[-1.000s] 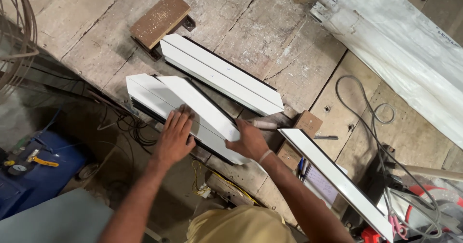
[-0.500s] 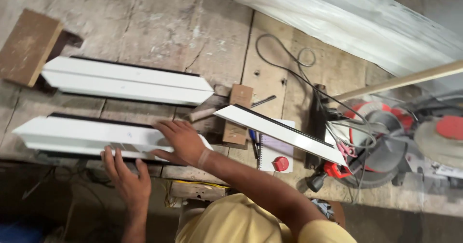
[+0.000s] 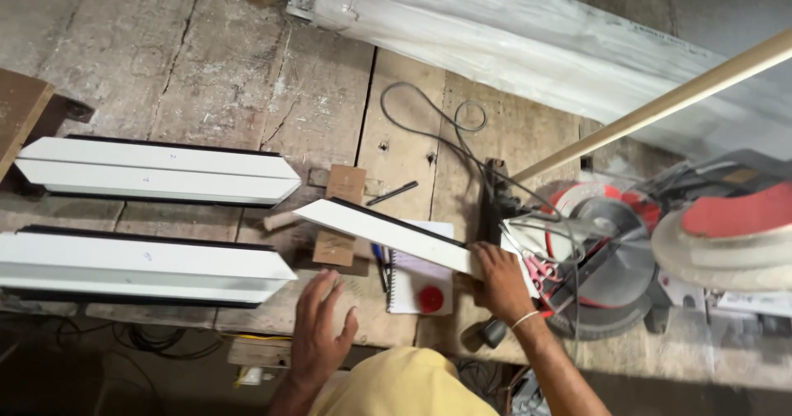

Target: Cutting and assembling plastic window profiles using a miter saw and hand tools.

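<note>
Nearby, notebook (image 3: 417, 280) and miter saw (image 3: 610, 259) flank white moulding (image 3: 388, 233).

Three white mitred trim pieces (image 3: 157, 170) (image 3: 144, 269) (image 3: 396, 236); one mitre saw (image 3: 615, 263); two wood blocks (image 3: 346, 183) (image 3: 334, 248); one notebook (image 3: 417, 284).

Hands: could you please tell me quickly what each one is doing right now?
Left hand: open, fingers spread, holding nothing.
Right hand: closed on the white trim strip.

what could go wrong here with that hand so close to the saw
The right hand presses the white strip right beside the miter saw blade, so a slip might bring fingers to it. The strip's long free end overhangs unsupported and could tip. The loose cable near the saw could snag.
</note>
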